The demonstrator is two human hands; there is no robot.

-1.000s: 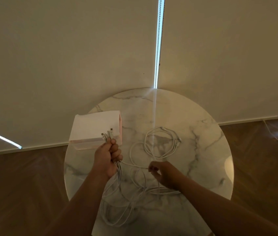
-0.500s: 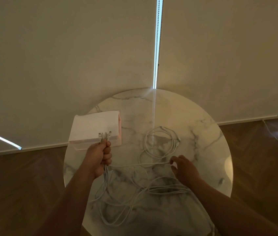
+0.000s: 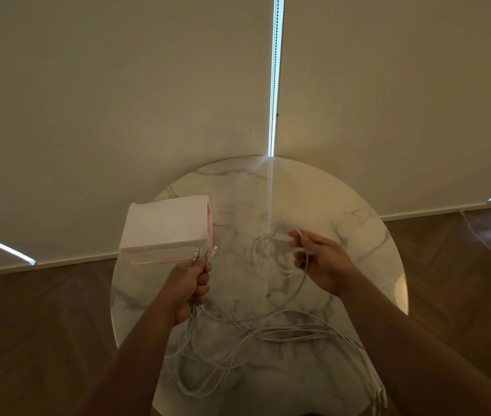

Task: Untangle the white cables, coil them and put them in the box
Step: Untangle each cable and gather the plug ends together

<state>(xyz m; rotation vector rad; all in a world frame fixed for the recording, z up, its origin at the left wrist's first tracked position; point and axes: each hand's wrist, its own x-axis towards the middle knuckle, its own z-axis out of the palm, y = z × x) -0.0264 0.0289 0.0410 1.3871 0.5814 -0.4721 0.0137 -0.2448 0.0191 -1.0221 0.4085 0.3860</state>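
- White cables [image 3: 268, 334] sprawl tangled over the near marble surface [image 3: 358, 211].
- Left hand [image 3: 191, 288], a closed fist, grips several cable ends [image 3: 203, 254], which poke up above it.
- Right hand [image 3: 321, 265], fingers curled, pinches one raised strand.
- Box [image 3: 166, 229] stands just beyond the left hand.

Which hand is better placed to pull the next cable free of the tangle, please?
Probably the right hand: it holds a cable strand above the table. The left hand is busy gripping the bundled plug ends beside the box.
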